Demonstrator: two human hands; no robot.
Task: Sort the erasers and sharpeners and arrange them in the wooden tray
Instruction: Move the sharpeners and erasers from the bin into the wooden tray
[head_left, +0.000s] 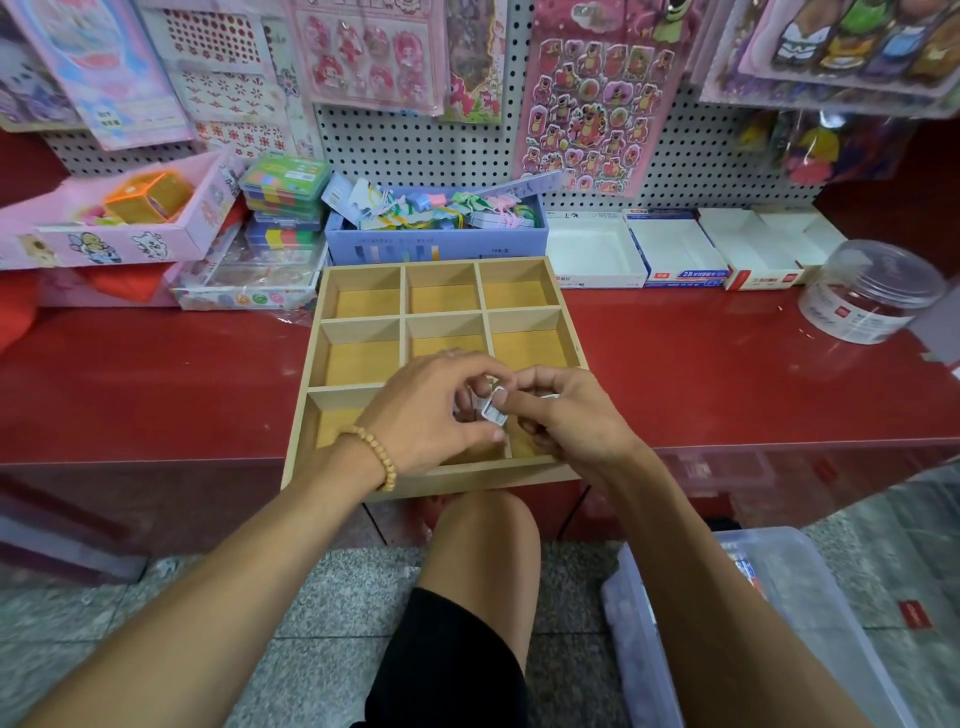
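- Meanwhile, a small white eraser (494, 410) is being pinched between the curled fingers of the left hand (431, 410) and the right hand (566, 415).
- It is being held just above the near row of the wooden tray (358, 325), near the middle compartment.
- The tray is being kept on the red counter (727, 364), its near edge overhanging.
- White cartons (675, 249) are being displayed far right of the tray.

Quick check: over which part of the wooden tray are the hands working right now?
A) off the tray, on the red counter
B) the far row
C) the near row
C: the left hand and right hand meet over the near row of the wooden tray, pinching a small white item.
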